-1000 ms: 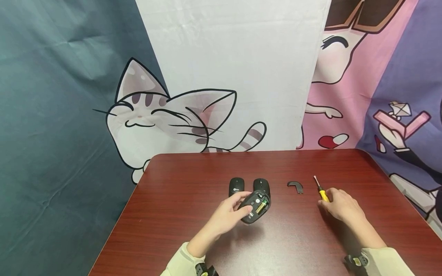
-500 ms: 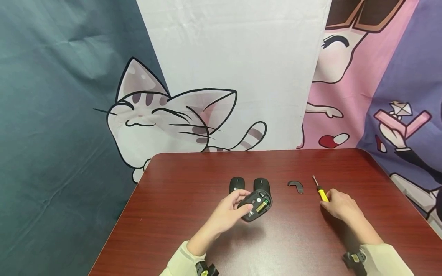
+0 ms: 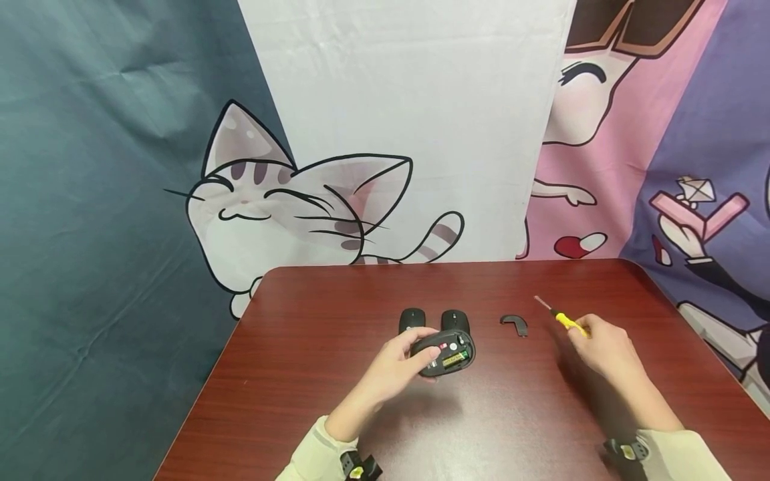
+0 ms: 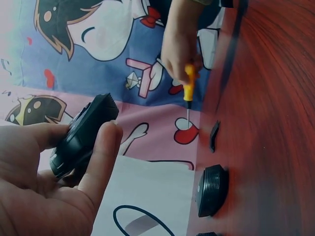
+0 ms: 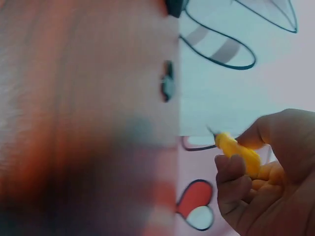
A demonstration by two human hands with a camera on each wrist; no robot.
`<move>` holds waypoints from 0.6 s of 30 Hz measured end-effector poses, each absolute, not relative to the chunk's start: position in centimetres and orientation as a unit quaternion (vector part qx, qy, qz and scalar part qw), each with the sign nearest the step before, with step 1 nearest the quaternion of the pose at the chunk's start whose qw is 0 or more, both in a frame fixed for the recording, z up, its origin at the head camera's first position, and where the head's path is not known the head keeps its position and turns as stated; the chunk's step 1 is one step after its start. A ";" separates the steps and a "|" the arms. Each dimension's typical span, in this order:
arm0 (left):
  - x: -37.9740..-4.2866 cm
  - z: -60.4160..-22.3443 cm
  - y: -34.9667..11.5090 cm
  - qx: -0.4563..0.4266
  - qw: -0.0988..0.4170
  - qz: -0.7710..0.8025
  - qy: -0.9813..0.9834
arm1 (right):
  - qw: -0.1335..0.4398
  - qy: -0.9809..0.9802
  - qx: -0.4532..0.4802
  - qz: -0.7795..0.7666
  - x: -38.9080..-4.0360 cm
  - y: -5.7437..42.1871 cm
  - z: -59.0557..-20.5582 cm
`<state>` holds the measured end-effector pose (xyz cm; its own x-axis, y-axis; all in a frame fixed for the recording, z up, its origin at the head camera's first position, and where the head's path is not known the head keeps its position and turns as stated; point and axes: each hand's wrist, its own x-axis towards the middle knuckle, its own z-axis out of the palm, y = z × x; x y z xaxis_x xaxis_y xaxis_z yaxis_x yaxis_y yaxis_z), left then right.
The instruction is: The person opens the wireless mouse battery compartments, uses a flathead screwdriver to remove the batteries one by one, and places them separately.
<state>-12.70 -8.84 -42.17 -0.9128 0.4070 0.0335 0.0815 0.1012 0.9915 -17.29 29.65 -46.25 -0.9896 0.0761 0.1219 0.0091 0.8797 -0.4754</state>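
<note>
My left hand (image 3: 397,361) grips a black computer mouse (image 3: 445,352) above the table, its underside turned up toward the head camera. In that underside an uncovered battery compartment shows a yellow-green battery (image 3: 455,359). Fingers and thumb sit on either side of the mouse in the left wrist view. My right hand (image 3: 604,349) holds a screwdriver (image 3: 569,323) by its yellow handle, the thin shaft pointing up and left, raised off the table. Between the hands, farther back, a curved black battery cover (image 3: 515,325) lies on the wood.
Two more black mice stand side by side behind the held one, the left mouse (image 3: 412,319) and the right mouse (image 3: 455,321), both partly covered by it. The reddish-brown table (image 3: 337,300) ends at a printed cloth backdrop (image 3: 481,133).
My right hand has lifted the screwdriver off the table and swung its tip up and left. My left hand has tilted the mouse slightly, staying in about the same place.
</note>
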 end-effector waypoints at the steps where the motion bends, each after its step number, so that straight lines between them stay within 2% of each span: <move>1: -12.7 -42.1 -8.8 0.165 0.126 0.652 0.729 | 0.082 -0.965 -0.023 0.248 -17.1 29.6 -45.8; 10: -12.9 -42.2 -8.8 0.158 0.126 0.676 0.708 | 0.152 -0.927 -0.003 0.343 -15.2 29.0 -41.7; 13: -12.8 -42.2 -8.9 0.151 0.126 0.670 0.716 | 0.149 -0.873 0.025 0.463 -14.6 28.6 -40.7; 18: -12.8 -42.2 -9.1 0.144 0.123 0.662 0.725 | 0.131 -0.678 0.116 0.714 -13.8 27.5 -39.6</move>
<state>-12.83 -9.07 -42.17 -0.9284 0.3715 0.0120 0.0460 0.0827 0.9955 -13.79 27.52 -39.58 -0.9383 0.0300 0.3444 -0.3455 -0.0467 -0.9373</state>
